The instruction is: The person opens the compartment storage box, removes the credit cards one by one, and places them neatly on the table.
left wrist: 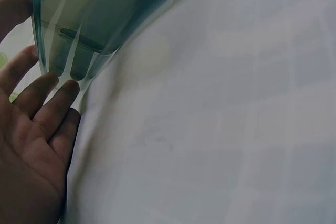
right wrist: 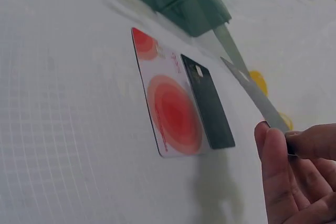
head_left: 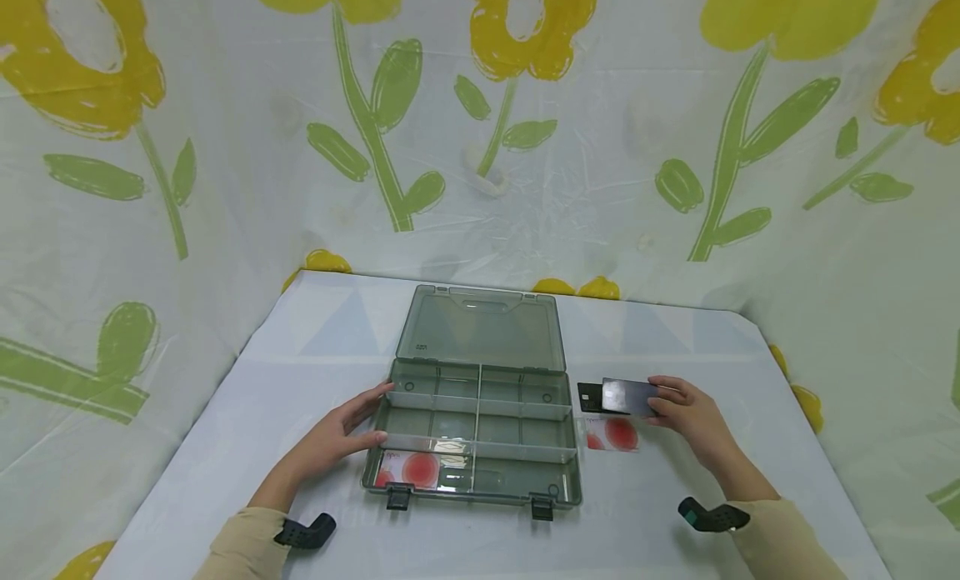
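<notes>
A translucent grey-green compartment box point(head_left: 517, 500) lies with its lid point(head_left: 480, 326) folded back. Against its left wall rests my left hand point(head_left: 330, 438), fingers extended and thumb at the rim; the left wrist view shows fingertips along the box's side point(left wrist: 97, 30). Right of the box, my right hand point(head_left: 693, 422) pinches a dark grey card point(head_left: 626, 395) by one end, thumb on one face and fingers on the other. That card is raised above a black chip card point(right wrist: 210, 103) on the table, which lies beside a white card with red circles point(right wrist: 173, 111).
Another white card with red circles point(head_left: 420, 470) lies in the box's front left compartment. Clear dividers point(head_left: 525, 451) split the box into several compartments. Two latches point(head_left: 542, 507) stick out at its front. A flower-printed cloth point(head_left: 585, 147) hangs behind the white table point(head_left: 337, 555).
</notes>
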Available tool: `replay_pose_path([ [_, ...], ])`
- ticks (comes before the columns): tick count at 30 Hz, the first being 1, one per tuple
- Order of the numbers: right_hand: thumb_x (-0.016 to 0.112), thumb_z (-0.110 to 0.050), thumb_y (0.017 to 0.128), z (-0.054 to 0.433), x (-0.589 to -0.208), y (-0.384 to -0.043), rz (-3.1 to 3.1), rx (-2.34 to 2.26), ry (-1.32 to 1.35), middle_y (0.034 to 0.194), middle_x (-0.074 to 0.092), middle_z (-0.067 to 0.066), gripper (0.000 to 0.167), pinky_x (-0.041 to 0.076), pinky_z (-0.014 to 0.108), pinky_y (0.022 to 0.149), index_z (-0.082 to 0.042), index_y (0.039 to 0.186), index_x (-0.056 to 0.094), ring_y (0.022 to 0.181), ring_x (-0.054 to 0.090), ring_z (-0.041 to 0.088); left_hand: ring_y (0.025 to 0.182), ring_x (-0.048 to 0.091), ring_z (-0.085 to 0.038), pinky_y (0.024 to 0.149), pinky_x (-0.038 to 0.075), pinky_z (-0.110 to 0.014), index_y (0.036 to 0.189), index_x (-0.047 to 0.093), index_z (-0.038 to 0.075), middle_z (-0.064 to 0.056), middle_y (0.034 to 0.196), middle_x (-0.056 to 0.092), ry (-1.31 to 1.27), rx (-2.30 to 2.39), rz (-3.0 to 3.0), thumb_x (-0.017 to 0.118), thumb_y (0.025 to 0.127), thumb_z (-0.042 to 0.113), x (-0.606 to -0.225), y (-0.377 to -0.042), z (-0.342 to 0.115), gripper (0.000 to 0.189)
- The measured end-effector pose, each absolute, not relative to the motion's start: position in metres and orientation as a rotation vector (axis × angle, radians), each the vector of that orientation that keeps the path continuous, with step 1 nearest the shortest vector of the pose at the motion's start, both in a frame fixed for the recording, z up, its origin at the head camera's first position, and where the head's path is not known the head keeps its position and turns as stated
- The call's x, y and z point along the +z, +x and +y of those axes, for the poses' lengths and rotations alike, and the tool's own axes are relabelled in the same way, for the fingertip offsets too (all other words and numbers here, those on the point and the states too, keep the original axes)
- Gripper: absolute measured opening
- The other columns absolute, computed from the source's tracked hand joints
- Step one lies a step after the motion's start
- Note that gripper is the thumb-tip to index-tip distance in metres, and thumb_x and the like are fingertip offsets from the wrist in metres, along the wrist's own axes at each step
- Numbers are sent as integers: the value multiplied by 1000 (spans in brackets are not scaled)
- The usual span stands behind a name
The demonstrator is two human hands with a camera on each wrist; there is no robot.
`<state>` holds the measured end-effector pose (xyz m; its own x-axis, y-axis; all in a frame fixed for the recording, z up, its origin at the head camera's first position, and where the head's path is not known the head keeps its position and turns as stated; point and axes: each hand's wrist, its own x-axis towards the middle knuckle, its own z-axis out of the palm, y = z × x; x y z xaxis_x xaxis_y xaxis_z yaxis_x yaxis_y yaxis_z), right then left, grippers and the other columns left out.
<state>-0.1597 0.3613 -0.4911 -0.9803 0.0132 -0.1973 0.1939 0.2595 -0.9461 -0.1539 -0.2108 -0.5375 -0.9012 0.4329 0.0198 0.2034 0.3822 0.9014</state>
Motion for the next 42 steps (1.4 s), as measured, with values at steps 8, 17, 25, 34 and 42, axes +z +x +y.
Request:
replay_pose_path([
  [8, 64, -16, 102, 376, -497, -162, 2435, -1768, 278, 138, 50, 27, 55, 62, 26, 81, 7, 146, 43, 94, 68, 7, 148, 32, -41, 117, 28, -55, 159, 36, 26, -9, 166, 27, 564, 1529, 2419, 74, 95, 28, -539, -154, -211, 74],
  [17, 57, -14, 105, 390, -503, -164, 2445, -1707, 381, 148, 41, 31, 52, 61, 24, 79, 5, 150, 40, 89, 66, 4, 148, 32, -41, 118, 29, -54, 159, 36, 26, -8, 167, 27, 565, 1540, 2408, 74, 95, 28, -539, -153, -211, 74],
  [25, 57, -10, 104, 397, -507, -166, 2510, -1664, 412, 134, 50, 26, 50, 62, 25, 74, 6, 149, 41, 85, 66, 4, 148, 32, -41, 118, 28, -53, 159, 36, 26, -8, 167, 27, 571, 1541, 2412, 74, 95, 28, -540, -154, -212, 74],
  [34, 64, -17, 101, 397, -506, -166, 2577, -1474, 421, 146, 43, 36, 64, 58, 18, 74, 9, 151, 34, 99, 62, 11, 148, 32, -41, 118, 28, -53, 159, 36, 27, -8, 167, 26, 557, 1540, 2407, 74, 95, 28, -538, -154, -211, 74],
  [42, 66, -16, 98, 394, -507, -169, 2719, -1262, 415, 144, 43, 36, 62, 51, 14, 70, 9, 148, 40, 122, 54, 43, 148, 32, -40, 118, 28, -55, 159, 36, 26, -8, 167, 27, 549, 1540, 2411, 74, 95, 27, -537, -154, -210, 75],
])
